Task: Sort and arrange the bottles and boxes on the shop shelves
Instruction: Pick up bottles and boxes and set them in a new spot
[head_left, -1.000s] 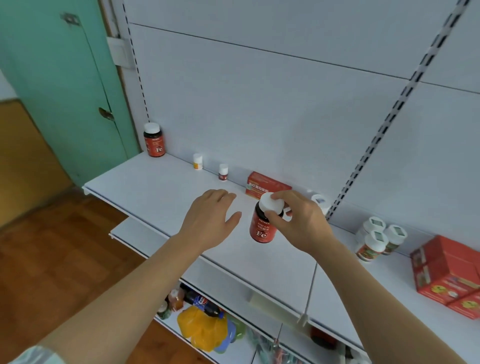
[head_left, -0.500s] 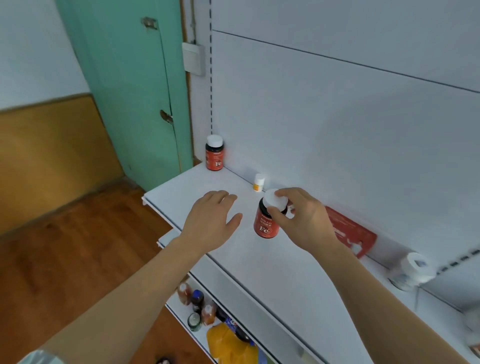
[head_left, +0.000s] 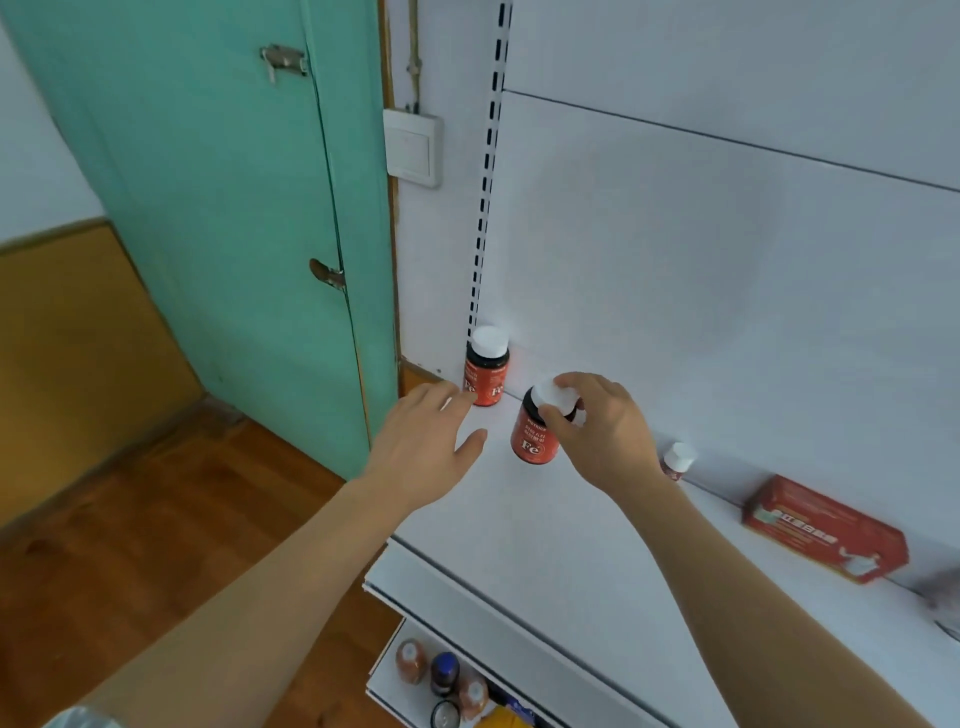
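Observation:
My right hand grips a red "Fe" bottle by its white cap, holding it just above the white shelf. A matching red "Fe" bottle stands in the shelf's far left corner against the back panel. My left hand hovers with fingers spread and holds nothing, its fingertips close to the standing bottle. A small white-capped bottle peeks out behind my right wrist. Farther right a red box lies flat on the shelf.
A green door and a wall switch sit left of the shelving. A slotted upright runs up the back panel. Lower shelves hold several small bottles. A wooden floor lies below left.
My view swung left along the shelf. My right hand carried the red bottle leftward, now close beside the matching bottle in the corner. My left hand moved along, still holding nothing.

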